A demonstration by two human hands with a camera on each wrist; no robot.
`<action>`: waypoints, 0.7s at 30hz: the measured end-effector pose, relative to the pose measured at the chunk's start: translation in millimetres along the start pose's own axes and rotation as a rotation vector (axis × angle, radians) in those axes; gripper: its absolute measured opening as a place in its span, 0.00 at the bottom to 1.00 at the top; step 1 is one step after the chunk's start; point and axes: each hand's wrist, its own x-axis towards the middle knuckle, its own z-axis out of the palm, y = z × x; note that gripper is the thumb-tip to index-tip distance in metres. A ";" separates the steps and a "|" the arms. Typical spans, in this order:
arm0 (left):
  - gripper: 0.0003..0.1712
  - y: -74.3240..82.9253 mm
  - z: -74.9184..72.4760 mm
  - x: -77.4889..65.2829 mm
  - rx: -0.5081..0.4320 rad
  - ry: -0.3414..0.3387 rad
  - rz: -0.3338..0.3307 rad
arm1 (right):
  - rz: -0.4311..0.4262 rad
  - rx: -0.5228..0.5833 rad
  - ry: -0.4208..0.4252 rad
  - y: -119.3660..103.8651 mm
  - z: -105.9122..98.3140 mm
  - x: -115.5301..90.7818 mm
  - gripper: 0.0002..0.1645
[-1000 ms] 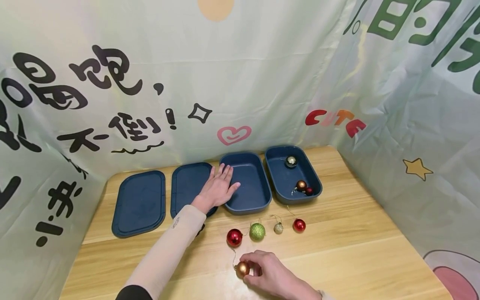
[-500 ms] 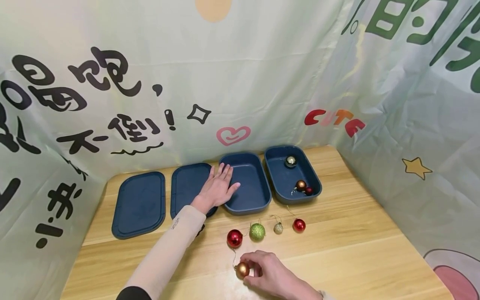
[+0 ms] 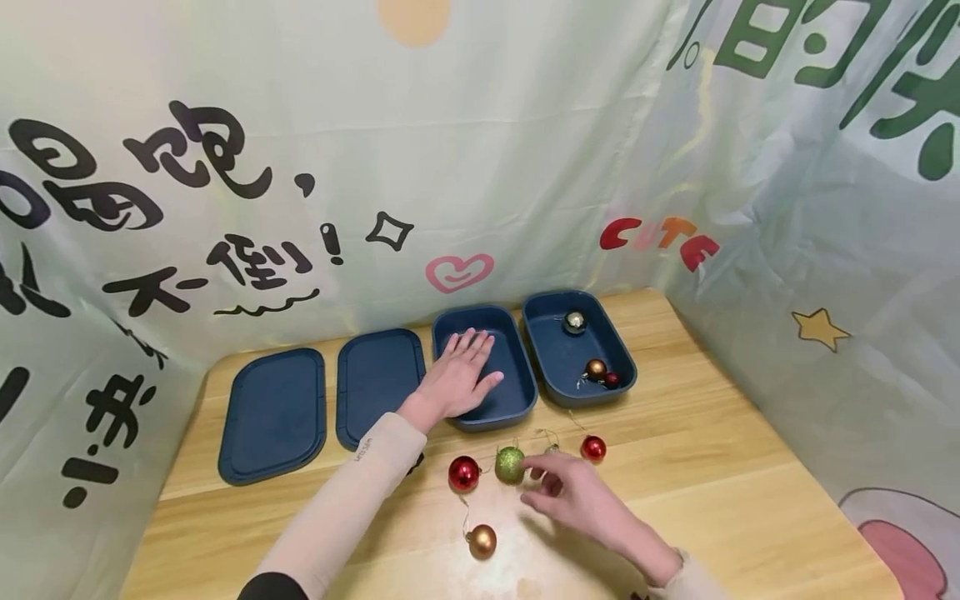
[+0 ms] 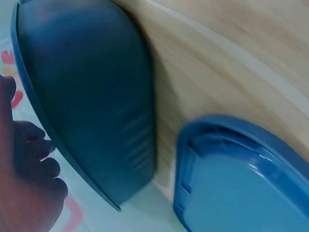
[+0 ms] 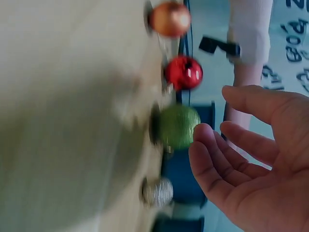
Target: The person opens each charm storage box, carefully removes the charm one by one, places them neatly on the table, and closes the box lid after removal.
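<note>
My left hand (image 3: 459, 377), fingers straight and spread, hovers over the left edge of a blue plastic box (image 3: 513, 367). In the left wrist view the box wall (image 4: 96, 101) stands beside my fingers. My right hand (image 3: 576, 496) holds nothing; its loosely bent fingers are right beside a green glitter Christmas ball (image 3: 509, 465). A small pale gold glitter ball (image 5: 158, 192) is partly hidden behind that hand in the head view. Left of the green ball lies a shiny red ball (image 3: 463, 474), with a copper ball (image 3: 482, 542) nearer me.
A second blue box (image 3: 553, 346) holds a silver ball (image 3: 574, 322), a copper one (image 3: 596, 369) and a dark red one (image 3: 611, 380). A smaller red ball (image 3: 593, 448) lies in front of it. Two blue lids (image 3: 273, 417) lie at left. Printed cloth (image 3: 525, 167) hangs behind the table.
My right hand has left the copper ball on the table and moved forward and right to the green ball. My left hand has shifted right, further over the box.
</note>
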 end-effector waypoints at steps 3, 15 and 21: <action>0.42 8.8 -1.4 6.2 0.003 -0.017 0.026 | 0.019 -0.034 0.042 7.2 -13.9 4.9 0.22; 0.42 39.9 -2.6 38.6 0.007 -0.077 0.094 | 0.169 -0.117 0.225 53.1 -74.6 47.4 0.16; 0.41 49.2 -5.5 47.6 0.026 -0.114 0.101 | 0.201 -0.187 0.300 69.7 -92.7 69.8 0.15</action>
